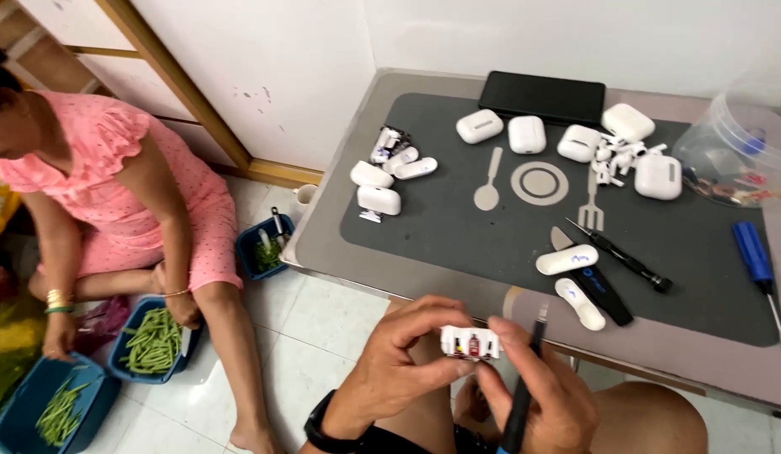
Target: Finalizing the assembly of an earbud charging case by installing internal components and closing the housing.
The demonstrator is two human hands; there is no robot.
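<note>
Your left hand point(399, 353) pinches a small white part point(470, 344) between thumb and fingertips, holding it below the table edge point(458, 294), over your lap. Your right hand point(538, 387) has its fingers closed around a thin dark tool point(525, 378), the tip up near the part's right end.

To work it well, keep the left thumb and forefinger on the part's short ends, so the face with the small dark and red bits stays uncovered. Hold it level and turned toward you. Rest the heels of both hands against each other or on your knee; that steadies the tip more than a tighter grip does.

Choke up on the tool, close to its tip, and work with the fingers only, not the wrist. Press lightly: the part looks thin and would likely crack or spring away under force. Angle the tip away from your left fingertips.

You are working off the mat point(458, 227), so anything that drops falls to the floor tiles. Better to bring your hands over the mat, in the bare stretch left of the two white shells point(571, 277), clear of the black screwdriver point(617, 256).

The white cases point(525, 133) at the back and the blue screwdriver point(756, 261) on the right lie well apart from your hands.
</note>
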